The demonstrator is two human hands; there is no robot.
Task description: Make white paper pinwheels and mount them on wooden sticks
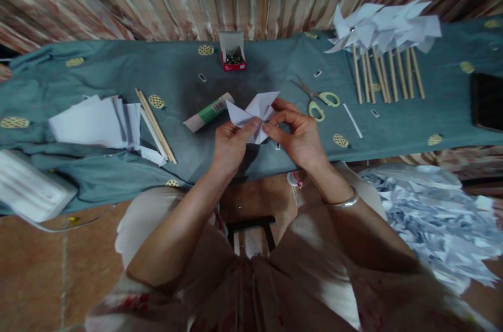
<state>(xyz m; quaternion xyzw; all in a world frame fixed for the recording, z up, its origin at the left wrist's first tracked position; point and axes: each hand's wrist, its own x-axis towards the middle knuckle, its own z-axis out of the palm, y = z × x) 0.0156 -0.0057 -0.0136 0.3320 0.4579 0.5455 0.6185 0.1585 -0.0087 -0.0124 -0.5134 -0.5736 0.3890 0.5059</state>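
Note:
A white paper pinwheel (261, 105) is held over the near middle of the table, its folded points spread out. My left hand (231, 144) grips it from the left, with the thumb pressed near its centre. My right hand (297, 130) closes on the centre from the right, thumb and forefinger pinched together; whether a pin sits between them is too small to tell. Just left of the pinwheel lies a green and white tube (210, 112). To the right are open scissors (317, 99) with light green handles. A small red and white box (233, 57) of metal pins stands behind.
Finished pinwheels (387, 28) on sticks lie at the back right. Paper sheets (96, 121) and a few wooden sticks (156, 125) rest on the left, near a white device (33, 185). A paper strip (352, 120) lies right. A bag of paper pieces (436, 217) stands below right.

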